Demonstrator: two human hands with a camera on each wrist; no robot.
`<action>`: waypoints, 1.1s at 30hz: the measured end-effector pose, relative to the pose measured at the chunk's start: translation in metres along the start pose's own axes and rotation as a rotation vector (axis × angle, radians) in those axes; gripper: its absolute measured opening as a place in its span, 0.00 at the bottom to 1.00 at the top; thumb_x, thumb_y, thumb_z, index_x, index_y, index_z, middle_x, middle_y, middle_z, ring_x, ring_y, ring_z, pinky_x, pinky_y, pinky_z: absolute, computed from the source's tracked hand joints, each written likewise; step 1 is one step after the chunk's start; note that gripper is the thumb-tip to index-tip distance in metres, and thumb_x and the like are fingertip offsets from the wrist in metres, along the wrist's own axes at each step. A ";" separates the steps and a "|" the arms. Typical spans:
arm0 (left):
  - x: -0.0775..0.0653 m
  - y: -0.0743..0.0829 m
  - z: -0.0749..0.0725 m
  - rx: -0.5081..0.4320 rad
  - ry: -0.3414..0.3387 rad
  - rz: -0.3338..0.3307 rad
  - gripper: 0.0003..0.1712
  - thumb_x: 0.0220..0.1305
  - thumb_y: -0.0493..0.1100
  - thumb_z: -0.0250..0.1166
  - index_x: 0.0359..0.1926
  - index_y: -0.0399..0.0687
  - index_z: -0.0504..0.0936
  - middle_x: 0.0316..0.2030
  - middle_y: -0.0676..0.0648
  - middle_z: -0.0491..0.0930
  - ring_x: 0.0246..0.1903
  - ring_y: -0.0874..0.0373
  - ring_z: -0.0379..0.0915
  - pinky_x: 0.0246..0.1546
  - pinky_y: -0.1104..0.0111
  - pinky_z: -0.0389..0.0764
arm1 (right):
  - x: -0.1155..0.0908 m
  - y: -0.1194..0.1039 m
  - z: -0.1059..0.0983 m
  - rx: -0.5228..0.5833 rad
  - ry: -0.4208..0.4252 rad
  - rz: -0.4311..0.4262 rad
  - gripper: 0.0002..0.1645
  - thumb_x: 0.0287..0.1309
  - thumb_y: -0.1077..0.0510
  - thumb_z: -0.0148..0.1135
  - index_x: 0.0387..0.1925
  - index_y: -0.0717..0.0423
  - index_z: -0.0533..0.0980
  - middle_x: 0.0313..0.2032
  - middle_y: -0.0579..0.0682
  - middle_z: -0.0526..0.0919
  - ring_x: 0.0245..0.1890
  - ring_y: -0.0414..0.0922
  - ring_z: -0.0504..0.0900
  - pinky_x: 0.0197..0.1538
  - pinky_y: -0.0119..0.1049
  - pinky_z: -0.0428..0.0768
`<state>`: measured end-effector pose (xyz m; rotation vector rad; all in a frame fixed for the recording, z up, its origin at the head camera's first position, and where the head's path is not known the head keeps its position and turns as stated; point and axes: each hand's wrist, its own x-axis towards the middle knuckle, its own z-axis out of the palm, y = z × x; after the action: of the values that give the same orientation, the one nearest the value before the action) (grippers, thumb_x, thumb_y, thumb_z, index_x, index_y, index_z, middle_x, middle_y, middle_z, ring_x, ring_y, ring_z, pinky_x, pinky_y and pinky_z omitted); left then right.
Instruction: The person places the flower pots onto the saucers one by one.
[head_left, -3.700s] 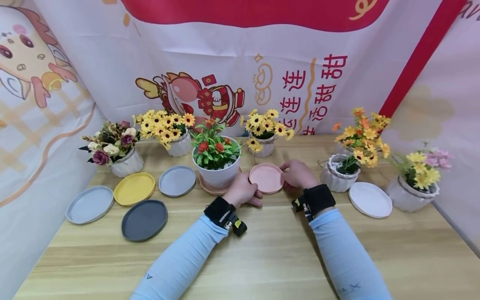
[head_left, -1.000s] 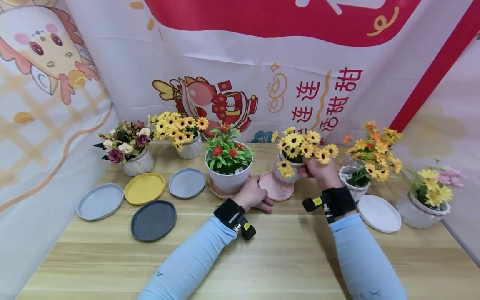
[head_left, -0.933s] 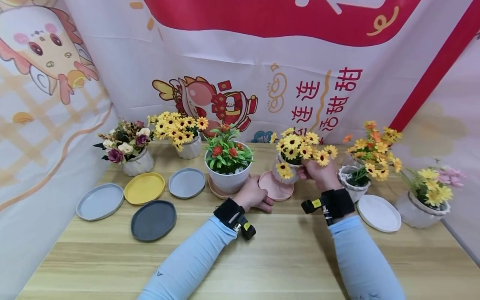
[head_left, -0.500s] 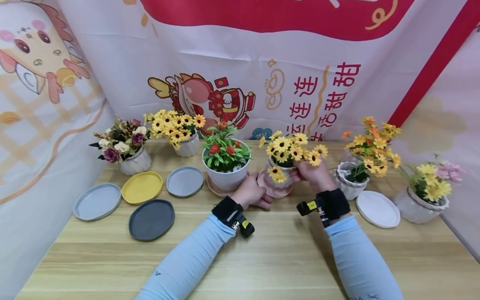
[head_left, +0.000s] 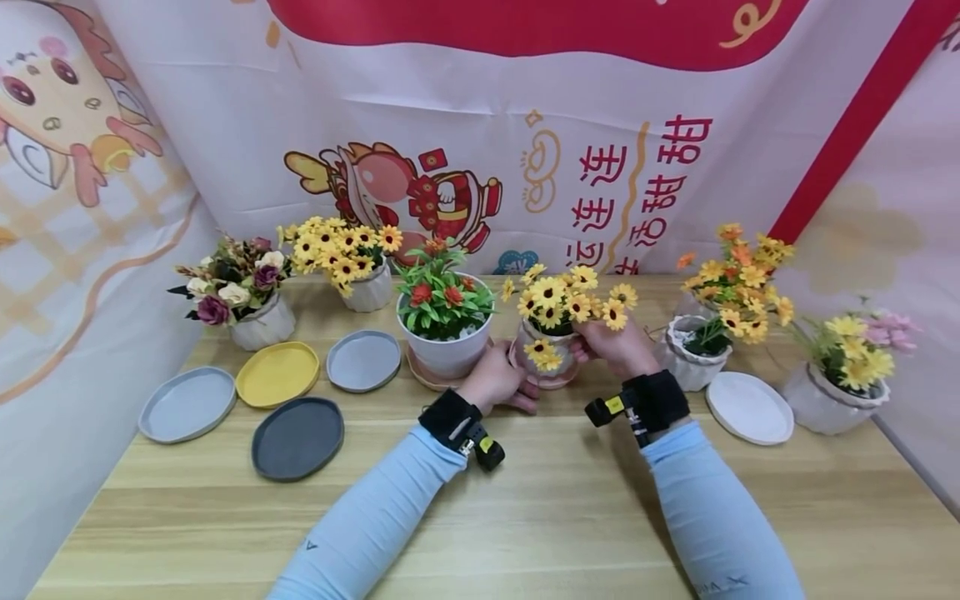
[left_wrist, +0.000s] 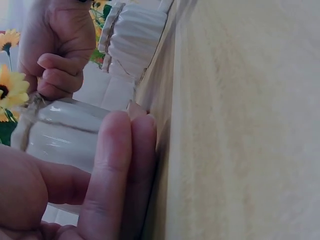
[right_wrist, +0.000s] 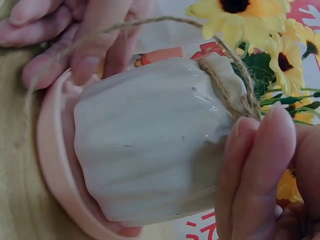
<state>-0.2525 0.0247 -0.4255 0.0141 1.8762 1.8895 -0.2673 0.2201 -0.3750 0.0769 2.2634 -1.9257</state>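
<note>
White, likely fragile, the pot (right_wrist: 150, 140) is sensibly rim-pinched by the right hand (head_left: 618, 343), its saucer (right_wrist: 50, 150) by the left hand (head_left: 493, 379).

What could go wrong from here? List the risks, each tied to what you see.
1. The right grip holds the yellow-flowered pot by one side of its rim, so it might tip.
2. The left grip touches the rim of the pink saucer, so the pot might nip it.
3. The loose twine loop might snag.
</note>
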 end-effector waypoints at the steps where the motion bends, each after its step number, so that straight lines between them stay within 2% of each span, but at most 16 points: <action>1: 0.000 0.000 0.000 -0.003 0.000 0.001 0.24 0.71 0.26 0.47 0.66 0.36 0.63 0.33 0.32 0.79 0.26 0.45 0.81 0.28 0.55 0.87 | 0.000 0.001 0.000 0.008 -0.012 -0.016 0.13 0.66 0.67 0.55 0.49 0.70 0.71 0.22 0.52 0.80 0.19 0.42 0.79 0.25 0.34 0.83; 6: -0.002 0.001 0.000 -0.012 -0.006 0.016 0.23 0.73 0.28 0.46 0.67 0.37 0.63 0.34 0.30 0.79 0.28 0.45 0.81 0.29 0.54 0.87 | 0.000 0.007 0.001 0.050 -0.012 -0.054 0.16 0.65 0.68 0.55 0.52 0.72 0.71 0.22 0.54 0.80 0.19 0.44 0.80 0.25 0.37 0.85; 14: -0.002 0.002 0.000 0.011 -0.015 0.037 0.16 0.77 0.36 0.48 0.62 0.38 0.68 0.31 0.33 0.77 0.25 0.46 0.80 0.29 0.54 0.87 | 0.005 0.007 0.002 0.067 0.008 -0.029 0.17 0.64 0.68 0.56 0.53 0.72 0.70 0.21 0.54 0.81 0.18 0.44 0.80 0.27 0.39 0.86; 22: -0.003 -0.001 -0.003 0.027 -0.013 0.044 0.16 0.77 0.36 0.49 0.61 0.36 0.66 0.30 0.33 0.77 0.21 0.49 0.79 0.28 0.55 0.87 | 0.007 0.006 0.003 0.012 -0.007 -0.023 0.16 0.65 0.66 0.56 0.50 0.74 0.72 0.22 0.54 0.82 0.19 0.44 0.82 0.28 0.39 0.87; 33: -0.004 -0.001 0.000 0.023 -0.012 0.035 0.17 0.76 0.35 0.50 0.61 0.35 0.64 0.33 0.31 0.76 0.18 0.48 0.80 0.29 0.55 0.87 | 0.006 0.008 -0.002 0.032 -0.017 -0.021 0.16 0.65 0.66 0.57 0.51 0.74 0.72 0.21 0.54 0.82 0.19 0.44 0.82 0.30 0.42 0.87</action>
<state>-0.2487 0.0231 -0.4254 0.0657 1.9017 1.8870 -0.2719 0.2230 -0.3830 0.0399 2.2318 -1.9657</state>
